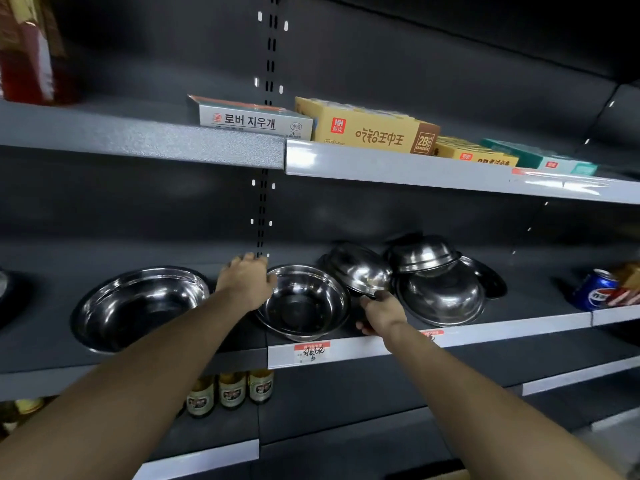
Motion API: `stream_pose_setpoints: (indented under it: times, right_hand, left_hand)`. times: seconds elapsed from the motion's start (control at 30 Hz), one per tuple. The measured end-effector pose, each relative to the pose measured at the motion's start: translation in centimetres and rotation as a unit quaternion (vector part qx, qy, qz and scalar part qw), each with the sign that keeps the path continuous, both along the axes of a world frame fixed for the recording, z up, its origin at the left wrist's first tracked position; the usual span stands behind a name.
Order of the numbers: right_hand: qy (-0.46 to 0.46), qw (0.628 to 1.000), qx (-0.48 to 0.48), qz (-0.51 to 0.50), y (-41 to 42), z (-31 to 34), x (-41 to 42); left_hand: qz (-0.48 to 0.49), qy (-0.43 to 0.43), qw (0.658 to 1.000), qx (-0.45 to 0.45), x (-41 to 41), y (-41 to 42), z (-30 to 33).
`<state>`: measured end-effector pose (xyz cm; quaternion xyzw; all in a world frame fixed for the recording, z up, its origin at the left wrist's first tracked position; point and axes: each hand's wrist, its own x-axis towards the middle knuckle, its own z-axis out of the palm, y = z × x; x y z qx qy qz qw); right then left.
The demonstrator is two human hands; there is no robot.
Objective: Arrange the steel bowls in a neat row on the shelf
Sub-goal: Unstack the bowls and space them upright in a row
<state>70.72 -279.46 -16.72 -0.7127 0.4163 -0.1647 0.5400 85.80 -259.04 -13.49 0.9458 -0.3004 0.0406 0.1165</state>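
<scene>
Several steel bowls stand on the middle shelf (502, 332). A wide bowl (138, 306) sits upright at the left. A smaller upright bowl (304, 303) is in the middle, and my left hand (247, 280) rests on its left rim with fingers spread over the edge. My right hand (381, 311) grips the lower rim of a tilted, upside-down bowl (360, 268) just right of it. Further right an upside-down bowl (422, 254) lies on a larger overturned bowl (443, 296). Behind them a dark rim (491, 278) shows.
A blue Pepsi can (594, 289) and a packet stand at the shelf's right end. Eraser boxes (367, 128) line the upper shelf, with a red box (27, 50) at its left. Glass bottles (230, 391) stand on the lower shelf. A price tag (311, 351) hangs on the shelf edge.
</scene>
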Motion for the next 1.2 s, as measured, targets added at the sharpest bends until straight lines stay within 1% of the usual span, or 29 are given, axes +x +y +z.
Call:
stream_pose_setpoints:
  times: [0.1, 0.27, 0.43, 0.57, 0.77, 0.9, 1.07, 1.2]
  right_hand:
    - [-0.008, 1.0, 0.013, -0.024, -1.2, 0.0, -0.4]
    - [-0.034, 0.998, 0.039, -0.039, -3.9, 0.0, -0.8]
    - [-0.041, 0.997, 0.049, -0.032, -7.2, -0.6, -0.4]
    - [-0.051, 0.996, 0.074, -0.022, -10.1, -1.0, 0.6]
    - [-0.047, 0.995, 0.091, 0.002, -13.2, -2.0, 2.3]
    - [-0.04, 0.994, 0.1, 0.016, -14.4, -2.4, 3.1]
    - [-0.025, 0.993, 0.109, 0.038, -14.8, -2.6, 4.2]
    - [-0.019, 0.991, 0.122, 0.054, -14.9, -3.2, 4.7]
  left_hand:
    - [-0.023, 0.006, 1.0, -0.012, -0.5, -2.1, 0.0]
    - [-0.041, 0.016, 0.999, -0.006, -1.3, -5.7, -0.2]
    - [-0.041, 0.012, 0.999, -0.006, -1.7, -9.5, -0.1]
    - [-0.039, 0.01, 0.999, 0.003, -1.8, -12.6, -0.5]
    - [-0.021, 0.016, 0.999, 0.02, -1.3, -16.2, -0.9]
    - [-0.007, 0.039, 0.999, 0.008, -0.9, -18.2, -1.2]
    - [0.02, 0.079, 0.996, -0.028, -0.3, -20.4, -1.8]
    - [0.053, 0.106, 0.993, -0.019, 0.0, -21.6, -2.4]
